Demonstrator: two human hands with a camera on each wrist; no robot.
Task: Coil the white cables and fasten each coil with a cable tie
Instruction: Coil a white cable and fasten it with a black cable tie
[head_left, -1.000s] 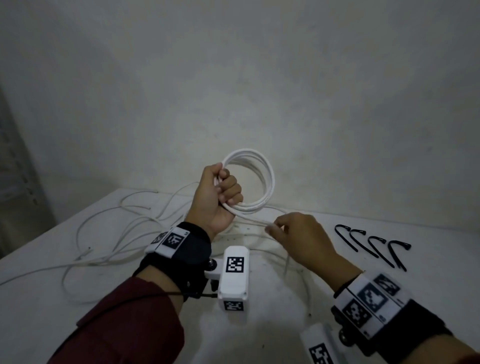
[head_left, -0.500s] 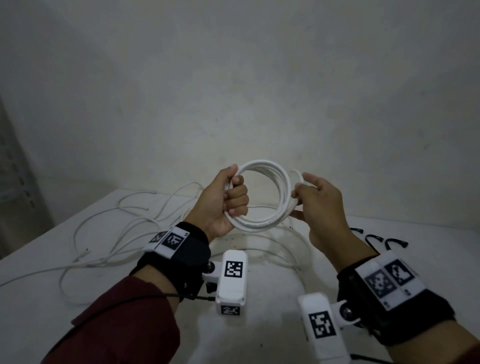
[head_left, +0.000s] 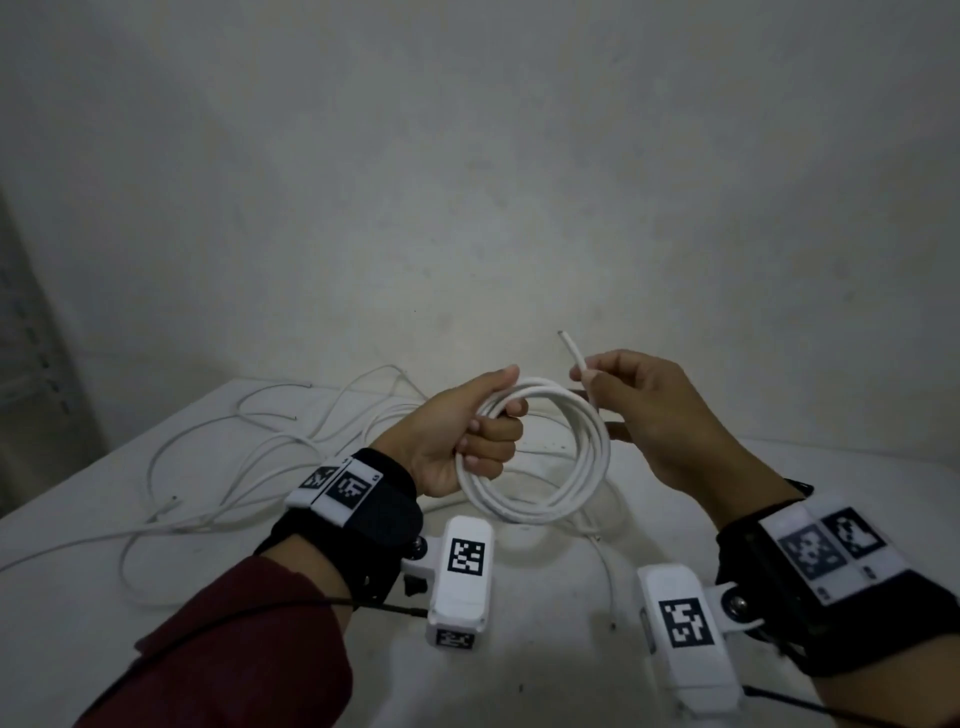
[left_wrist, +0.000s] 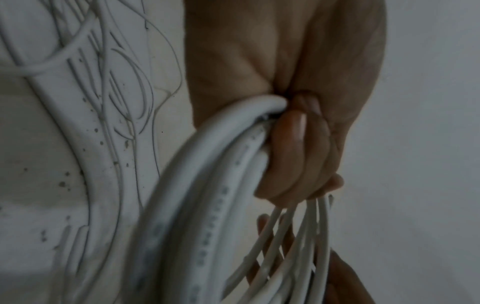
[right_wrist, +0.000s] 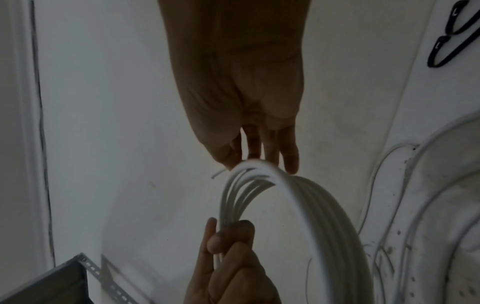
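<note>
The coil (head_left: 540, 452), held above the table (head_left: 519, 675), is clenched in the left hand (head_left: 457, 441) while its free end (head_left: 574, 353) is pinched by the right hand (head_left: 654, 410); being light and probably springy, it should be gripped across all turns.

Loose white cables (head_left: 249, 457) sprawl across the white table (head_left: 545, 665).
</note>
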